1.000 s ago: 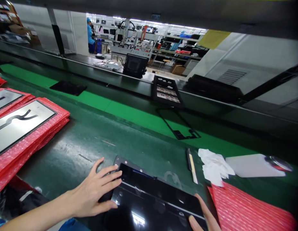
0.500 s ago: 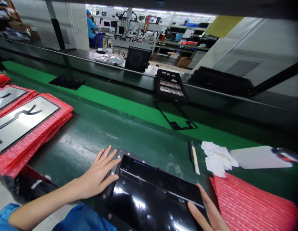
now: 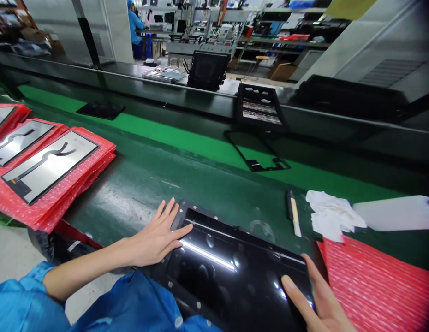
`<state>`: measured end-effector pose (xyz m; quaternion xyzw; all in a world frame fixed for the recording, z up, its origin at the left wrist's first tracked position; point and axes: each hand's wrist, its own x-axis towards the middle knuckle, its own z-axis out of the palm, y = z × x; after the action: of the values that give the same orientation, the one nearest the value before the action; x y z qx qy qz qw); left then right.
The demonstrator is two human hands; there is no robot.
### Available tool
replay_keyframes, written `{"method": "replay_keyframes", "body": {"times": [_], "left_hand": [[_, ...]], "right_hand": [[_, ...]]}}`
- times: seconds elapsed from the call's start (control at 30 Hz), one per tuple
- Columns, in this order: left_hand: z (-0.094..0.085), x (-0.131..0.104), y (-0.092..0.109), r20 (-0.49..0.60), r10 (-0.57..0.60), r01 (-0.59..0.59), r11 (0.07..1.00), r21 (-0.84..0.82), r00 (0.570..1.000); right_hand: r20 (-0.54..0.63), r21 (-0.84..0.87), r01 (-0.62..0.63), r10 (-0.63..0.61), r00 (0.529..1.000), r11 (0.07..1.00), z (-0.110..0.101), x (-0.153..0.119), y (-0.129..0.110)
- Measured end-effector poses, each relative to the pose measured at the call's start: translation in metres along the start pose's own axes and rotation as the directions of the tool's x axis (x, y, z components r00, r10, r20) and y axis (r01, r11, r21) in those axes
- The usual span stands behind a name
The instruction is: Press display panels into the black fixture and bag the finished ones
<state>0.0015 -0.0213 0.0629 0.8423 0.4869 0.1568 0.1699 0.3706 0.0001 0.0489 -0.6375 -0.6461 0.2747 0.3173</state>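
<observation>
A glossy black screen panel (image 3: 231, 281) lies in front of me in a black fixture (image 3: 168, 283) dotted with small silver discs. My left hand (image 3: 155, 237) rests at its left end with fingers spread. Two of those fingertips touch the panel's edge, while the others lie on the fixture's border. My right hand (image 3: 318, 295) grips the panel's right end, thumb on the glossy face and fingers at the far edge. Smudges and bright light streaks show on the face. The panel's near right part runs out of view.
Left are silver-backed screens (image 3: 51, 163) with ribbon cables on red bubble bags (image 3: 93, 170). On the right lie a black-and-yellow pen-like tool (image 3: 293, 213), white cloth (image 3: 330, 214), a white bottle (image 3: 394, 213) and red bubble wrap (image 3: 384, 286). Beyond are a thin black frame (image 3: 258, 152) and parts tray (image 3: 259, 108).
The view has tilted down, so the bench appears higher and shifted right. Light streaks on the panel have moved. My left fingers reach slightly farther over its edge; my right grip stays.
</observation>
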Motion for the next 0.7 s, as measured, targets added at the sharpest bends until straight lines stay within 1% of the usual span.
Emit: {"method": "replay_keyframes", "body": {"times": [0.03, 0.07, 0.1, 0.2, 0.27, 0.37, 0.5, 0.53, 0.6, 0.63, 0.7], "left_hand": [[0.000, 0.000, 0.000, 0.004, 0.003, -0.003, 1.000, 0.002, 1.000], [-0.001, 0.001, 0.001, 0.009, 0.005, -0.005, 1.000, 0.003, 1.000], [-0.002, 0.001, 0.001, 0.016, 0.008, -0.008, 1.000, 0.005, 1.000], [-0.006, 0.001, 0.001, 0.045, 0.023, -0.024, 1.000, 0.001, 0.999], [-0.008, 0.001, 0.001, 0.068, 0.045, -0.045, 0.999, -0.004, 0.997], [-0.010, 0.002, 0.000, 0.110, 0.055, -0.058, 0.998, 0.027, 0.992], [-0.008, 0.004, 0.002, 0.160, 0.009, -0.030, 0.991, 0.131, 0.987], [-0.007, 0.004, 0.002, 0.164, 0.002, -0.028, 0.988, 0.155, 0.987], [-0.006, 0.004, 0.003, 0.160, -0.001, -0.032, 0.979, 0.200, 0.987], [-0.005, 0.004, 0.004, 0.155, 0.002, -0.037, 0.974, 0.224, 0.988], [-0.002, 0.003, 0.003, 0.136, 0.008, -0.046, 0.959, 0.280, 0.991]], "right_hand": [[-0.018, 0.043, -0.125, 0.126, 0.992, 0.991, 0.001, -0.001, -0.009], [-0.029, 0.088, -0.234, 0.237, 0.971, 0.968, 0.002, -0.002, -0.020], [-0.032, 0.127, -0.307, 0.313, 0.949, 0.943, 0.004, -0.003, -0.031], [-0.032, 0.189, -0.364, 0.376, 0.926, 0.912, 0.005, -0.006, -0.062], [-0.025, 0.216, -0.382, 0.396, 0.918, 0.898, 0.005, -0.006, -0.072], [-0.018, 0.222, -0.400, 0.414, 0.910, 0.889, 0.006, -0.005, -0.070], [-0.024, 0.299, -0.438, 0.465, 0.885, 0.848, 0.012, -0.005, -0.054], [-0.018, 0.317, -0.428, 0.457, 0.889, 0.846, 0.013, -0.005, -0.050], [-0.029, 0.308, -0.358, 0.385, 0.922, 0.881, 0.013, -0.005, -0.041], [-0.061, 0.266, -0.294, 0.321, 0.945, 0.918, 0.013, -0.004, -0.035], [-0.125, 0.115, -0.133, 0.147, 0.981, 0.984, 0.008, -0.001, -0.023]]}}
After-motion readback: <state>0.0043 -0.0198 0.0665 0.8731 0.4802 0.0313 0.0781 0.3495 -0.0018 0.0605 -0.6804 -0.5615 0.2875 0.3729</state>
